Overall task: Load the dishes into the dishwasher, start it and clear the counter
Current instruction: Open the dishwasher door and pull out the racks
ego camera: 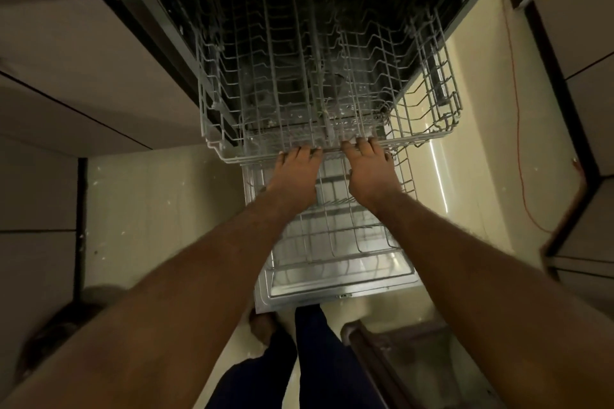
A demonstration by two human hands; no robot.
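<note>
Cream floor tiles (149, 209), glossy enough to throw back streaks of light, run between beige cabinet fronts (83, 76) with dark edges on either side. Straight ahead stands the dishwasher (465, 10), its door (332, 292) dropped flat towards the person.

The upper rack (207, 100) is drawn out of the dark tub and hangs over the door. Both hands meet it at the middle of its front rail, side by side and a little apart. The left hand (294, 173) curls its fingers over the rail, and the right hand (370, 173) grips the same rail just beside it (knuckles up, thumbs hidden beneath). Both bare forearms reach in from the lower corners.

This rack is a basket of thin, pale, coated wire, with rows of upright tines and a raised side wall; no dishes show in it. Below it the lower rack (335, 236), of the same wire grid, sits out on the open door, whose inner face is dull, brushed metal with a pressed rim.

A thin orange cord (518, 143) trails down the floor on the right. Near the door's edge stand dark blue trouser legs (319, 359) and a bare foot (262, 325). A dark brown object (398, 359) at the lower right is too blurred to identify.
</note>
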